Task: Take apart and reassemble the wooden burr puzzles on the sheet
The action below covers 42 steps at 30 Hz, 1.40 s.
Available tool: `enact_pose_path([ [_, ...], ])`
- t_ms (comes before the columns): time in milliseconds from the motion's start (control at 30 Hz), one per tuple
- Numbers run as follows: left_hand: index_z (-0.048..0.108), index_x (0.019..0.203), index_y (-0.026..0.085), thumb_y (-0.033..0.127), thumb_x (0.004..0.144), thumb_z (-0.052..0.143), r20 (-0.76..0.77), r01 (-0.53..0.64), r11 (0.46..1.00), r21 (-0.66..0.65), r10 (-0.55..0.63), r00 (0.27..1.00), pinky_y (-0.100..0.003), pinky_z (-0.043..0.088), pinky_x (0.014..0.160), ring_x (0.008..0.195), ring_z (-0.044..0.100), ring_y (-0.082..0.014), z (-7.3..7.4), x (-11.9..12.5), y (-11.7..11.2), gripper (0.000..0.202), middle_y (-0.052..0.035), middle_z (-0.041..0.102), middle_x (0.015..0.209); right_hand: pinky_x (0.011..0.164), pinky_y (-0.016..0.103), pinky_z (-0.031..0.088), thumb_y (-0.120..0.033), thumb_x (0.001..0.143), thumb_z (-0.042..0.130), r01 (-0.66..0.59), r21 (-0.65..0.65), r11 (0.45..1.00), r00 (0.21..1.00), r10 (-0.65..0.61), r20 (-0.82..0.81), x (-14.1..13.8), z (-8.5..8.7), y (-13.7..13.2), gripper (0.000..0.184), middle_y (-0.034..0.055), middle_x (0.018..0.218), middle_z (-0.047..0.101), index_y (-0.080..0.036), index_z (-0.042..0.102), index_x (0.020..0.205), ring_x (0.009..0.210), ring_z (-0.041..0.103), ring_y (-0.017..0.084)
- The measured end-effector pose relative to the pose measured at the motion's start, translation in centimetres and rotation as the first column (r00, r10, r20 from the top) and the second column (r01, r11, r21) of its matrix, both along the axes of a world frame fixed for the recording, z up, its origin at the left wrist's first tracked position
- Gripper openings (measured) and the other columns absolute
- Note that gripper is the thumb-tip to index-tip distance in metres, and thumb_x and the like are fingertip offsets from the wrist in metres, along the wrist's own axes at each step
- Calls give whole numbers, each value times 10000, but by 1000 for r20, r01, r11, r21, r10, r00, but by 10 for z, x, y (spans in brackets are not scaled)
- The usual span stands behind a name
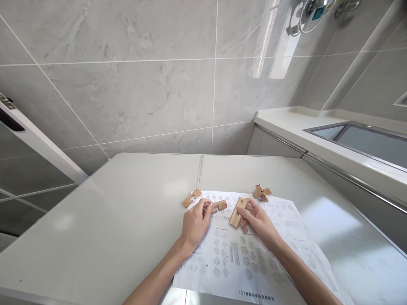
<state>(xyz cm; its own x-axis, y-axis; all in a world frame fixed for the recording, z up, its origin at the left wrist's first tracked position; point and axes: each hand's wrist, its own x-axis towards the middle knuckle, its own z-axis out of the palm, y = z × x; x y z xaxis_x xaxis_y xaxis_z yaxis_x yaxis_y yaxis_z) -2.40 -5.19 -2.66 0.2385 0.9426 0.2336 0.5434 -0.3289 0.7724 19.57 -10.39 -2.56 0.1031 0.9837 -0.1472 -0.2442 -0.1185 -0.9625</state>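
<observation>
My left hand (194,223) pinches a small notched wooden puzzle piece (219,206) at its left end, low over a printed instruction sheet (251,254). My right hand (258,220) grips a longer wooden piece marked with the number 2 (238,210), fingers curled around its right side. Another notched wooden piece (191,198) lies loose on the counter just left of the sheet. A small cross of joined wooden pieces (262,192) sits at the sheet's top edge, beyond my right hand.
The sheet lies on a pale grey counter (111,228) with a seam down the middle. Grey tiled wall rises behind. A raised white worktop with a sunken sink (359,142) runs along the right. A white-framed door is at far left.
</observation>
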Motion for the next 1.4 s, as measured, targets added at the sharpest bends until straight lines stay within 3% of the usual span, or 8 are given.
enact_pose_path([
  [167, 684, 1002, 274, 354, 1040, 533, -126, 34, 997, 65, -26, 992, -313, 446, 677, 729, 695, -231, -2, 1, -3, 175, -18, 768, 836, 461, 313, 509, -673, 793, 813, -12, 25, 1000, 989, 8, 149, -10, -1, -2, 585, -14, 710, 691, -235, 581, 1103, 464, 615, 175],
  [367, 654, 974, 249, 325, 1041, 546, -322, 143, 971, 191, -75, 944, -333, 452, 683, 727, 698, -239, -1, 2, -5, 148, -33, 746, 794, 563, 341, 527, -609, 925, 698, 29, 50, 998, 930, -45, 365, -8, -15, -2, 421, 1, 673, 700, -228, 641, 1097, 519, 635, 195],
  [533, 617, 1040, 223, 339, 1054, 548, -424, 161, 961, 226, -52, 904, -352, 444, 672, 711, 684, -252, -3, 2, -7, 136, -31, 716, 772, 560, 334, 521, -604, 925, 671, 110, 24, 994, 860, -107, 499, -7, -16, -2, 495, -13, 645, 708, -234, 638, 1253, 506, 645, 210],
  [733, 571, 1075, 219, 267, 1062, 518, -388, 190, 943, 273, -73, 919, -364, 502, 732, 854, 682, -247, -4, 2, -8, 73, -58, 707, 982, 586, 337, 555, -618, 956, 601, 55, -7, 998, 847, -43, 530, -6, -17, -3, 572, 5, 731, 728, -210, 596, 1356, 573, 687, 219],
  [967, 563, 1197, 223, 321, 1039, 595, -325, 300, 927, 226, -218, 920, -454, 551, 920, 1066, 649, -281, 0, 2, -10, 190, -97, 639, 1209, 666, 382, 611, -542, 965, 599, 48, 88, 995, 838, -88, 538, -9, -19, -2, 443, 95, 1023, 757, -206, 659, 1248, 633, 704, 212],
  [1100, 545, 1304, 234, 417, 970, 719, -313, 354, 914, 199, -283, 907, -493, 551, 993, 1184, 634, -322, 0, 1, -10, 419, -122, 616, 1344, 793, 410, 616, -462, 969, 607, -9, 73, 997, 849, -31, 527, -10, -17, -3, 392, 81, 961, 776, -210, 640, 1267, 818, 765, 266],
  [1233, 464, 1456, 261, 444, 910, 791, -305, 389, 898, 204, -320, 897, -537, 513, 1096, 1353, 566, -356, -2, 0, -9, 662, -133, 554, 1495, 948, 446, 593, -379, 974, 614, -116, 116, 986, 867, 44, 496, -11, -17, -4, 374, 97, 1150, 772, -238, 611, 1320, 1019, 763, 277],
  [1400, 444, 1478, 275, 278, 973, 676, -285, 351, 903, 246, -278, 917, -528, 514, 1104, 1372, 573, -326, -5, -1, -5, 555, -121, 585, 1478, 1053, 473, 564, -293, 983, 600, -224, 200, 954, 865, 100, 492, -12, -19, -5, 419, 96, 1343, 710, -280, 582, 1401, 1197, 709, 278],
])
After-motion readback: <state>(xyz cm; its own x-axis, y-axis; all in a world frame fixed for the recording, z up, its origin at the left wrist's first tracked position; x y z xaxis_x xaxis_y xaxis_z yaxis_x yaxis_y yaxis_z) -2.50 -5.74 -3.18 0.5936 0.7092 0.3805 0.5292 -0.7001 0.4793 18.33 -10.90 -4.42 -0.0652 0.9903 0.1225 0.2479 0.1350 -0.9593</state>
